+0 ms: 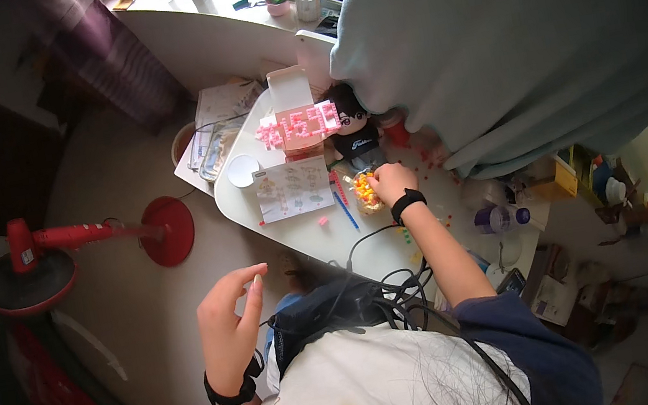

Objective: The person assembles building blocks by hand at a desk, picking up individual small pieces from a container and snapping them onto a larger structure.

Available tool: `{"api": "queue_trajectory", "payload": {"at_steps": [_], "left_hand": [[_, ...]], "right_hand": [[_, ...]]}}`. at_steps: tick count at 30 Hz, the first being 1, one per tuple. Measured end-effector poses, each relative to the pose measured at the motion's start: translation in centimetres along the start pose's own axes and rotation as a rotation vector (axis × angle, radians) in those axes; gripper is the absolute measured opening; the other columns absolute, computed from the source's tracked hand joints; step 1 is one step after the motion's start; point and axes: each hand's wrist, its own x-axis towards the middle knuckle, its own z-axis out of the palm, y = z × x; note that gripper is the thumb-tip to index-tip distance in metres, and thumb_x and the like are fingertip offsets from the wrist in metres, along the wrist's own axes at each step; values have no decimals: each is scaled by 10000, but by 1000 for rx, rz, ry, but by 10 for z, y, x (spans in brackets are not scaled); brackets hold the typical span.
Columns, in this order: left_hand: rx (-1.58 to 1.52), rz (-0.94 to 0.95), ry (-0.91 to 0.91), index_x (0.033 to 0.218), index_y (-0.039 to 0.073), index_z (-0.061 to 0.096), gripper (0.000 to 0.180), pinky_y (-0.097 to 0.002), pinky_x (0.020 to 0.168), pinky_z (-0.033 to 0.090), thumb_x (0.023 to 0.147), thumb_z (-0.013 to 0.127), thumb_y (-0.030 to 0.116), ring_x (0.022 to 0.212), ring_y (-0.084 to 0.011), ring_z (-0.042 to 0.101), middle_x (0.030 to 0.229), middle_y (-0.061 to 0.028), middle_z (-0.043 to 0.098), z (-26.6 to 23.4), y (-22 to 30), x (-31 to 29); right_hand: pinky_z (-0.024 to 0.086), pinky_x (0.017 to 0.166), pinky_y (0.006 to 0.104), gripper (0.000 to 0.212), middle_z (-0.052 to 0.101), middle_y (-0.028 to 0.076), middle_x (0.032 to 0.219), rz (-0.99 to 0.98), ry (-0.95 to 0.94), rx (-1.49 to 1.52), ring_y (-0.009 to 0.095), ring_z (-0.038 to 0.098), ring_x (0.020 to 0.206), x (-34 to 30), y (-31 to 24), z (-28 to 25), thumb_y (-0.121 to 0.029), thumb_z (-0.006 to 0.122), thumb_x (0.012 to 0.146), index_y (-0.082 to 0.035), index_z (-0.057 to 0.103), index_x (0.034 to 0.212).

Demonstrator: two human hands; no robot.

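My right hand [395, 184], with a black band at the wrist, is curled at the edge of a clear bag [369, 205] of small yellow, orange and white pieces on the white table. Its fingertips are hidden among the pieces, so what they grip cannot be made out. Off the table's near edge, my left hand [226, 307] is raised with thumb and forefinger slightly apart, and nothing shows between them. A printed instruction sheet [293, 191] lies left of the bag. Behind it stands a pink and white brick model [299, 126]. Between sheet and bag is a blue strip [346, 211].
A doll [353, 126] in a black shirt sits behind the bag. A round white lid [243, 170] lies at the table's left corner [225, 207]. Black cables [405, 285] hang near my waist. A purple-capped bottle [498, 217] stands right, and a red fan [33, 265] left.
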Motion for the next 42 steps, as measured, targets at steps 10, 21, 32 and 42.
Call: {"api": "queue_trajectory", "payload": {"at_steps": [10,21,32,42], "left_hand": [[18,123,49,1006,26,668,169,-297,740,501,869,575,59,838,-248,652,952,-120,683,6,-4,28],[22,121,37,1035,17,667,190,-283,764,509,881,559,45,853,-218,657,971,-119,687,13,-17,36],[23,92,46,1031,26,671,187,-291,772,509,880,567,58,868,-224,656,973,-117,688,20,-23,36],[25,279,-27,969,37,678,216,-305,688,515,756,711,20,801,-244,659,878,-109,666,44,12,35]], "right_hand": [[541,770,394,292,704,106,910,39,-128,-210,288,676,857,11,10,1,-293,808,657,-120,733,881],[535,741,400,199,693,102,845,-26,-108,-174,285,668,827,5,8,4,-234,749,684,-110,702,833],[521,690,376,203,677,115,807,-66,-8,125,261,660,775,-1,19,0,-221,718,715,-93,689,870],[453,717,204,106,632,-18,871,-299,-659,1290,54,575,801,-60,-23,-75,-106,671,868,-24,658,934]]}}
